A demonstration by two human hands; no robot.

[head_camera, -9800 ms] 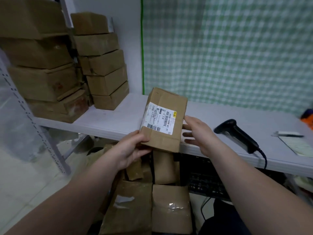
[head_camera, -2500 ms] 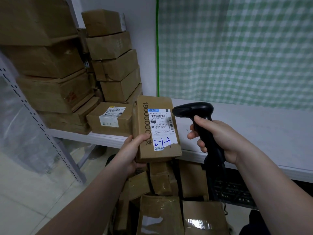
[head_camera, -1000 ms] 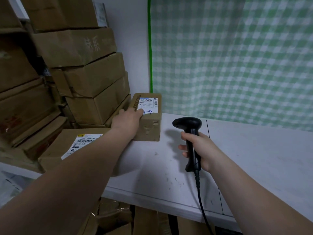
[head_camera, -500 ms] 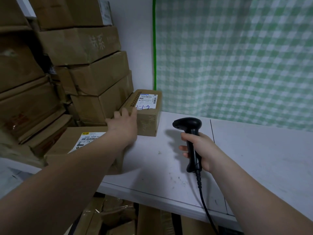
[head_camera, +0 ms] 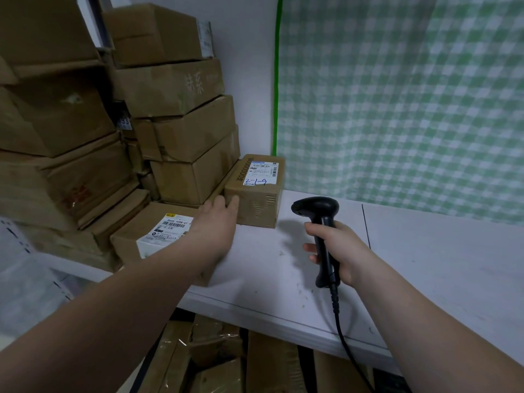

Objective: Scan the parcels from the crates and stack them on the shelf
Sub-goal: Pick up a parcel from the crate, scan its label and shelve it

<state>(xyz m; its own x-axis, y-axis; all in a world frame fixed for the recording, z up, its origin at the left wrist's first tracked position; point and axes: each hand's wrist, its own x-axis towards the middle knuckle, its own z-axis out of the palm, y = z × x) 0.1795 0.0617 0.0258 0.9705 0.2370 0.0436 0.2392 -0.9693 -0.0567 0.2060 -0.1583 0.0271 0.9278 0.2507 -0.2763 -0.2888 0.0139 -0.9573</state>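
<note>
- The left grip (head_camera: 217, 222) is open: its fingers are straight, the fingertips touch the near-left corner of the parcel (head_camera: 256, 194) marked 2-1-9, and it holds nothing.
- That parcel lies flat at the back edge of the shelf (head_camera: 425, 265), label up. Its left side is against the stack of boxes (head_camera: 184, 154) and its far end is by the wall.
- Its long axis runs front to back, so its short near face points at the left grip, and the parcel sits just ahead of the fingertips.
- The right grip (head_camera: 337, 251) is wrapped round the handle of the scanner (head_camera: 316, 207), upright over the shelf, apart from the parcel and nearer the front edge.
- The parcel looks placed. Any last nudge would run along its long axis toward the wall, from the left grip.
- More brown parcels (head_camera: 269, 361) lie below the shelf's front edge. The free left grip seems the 1 to reach for them.
</note>
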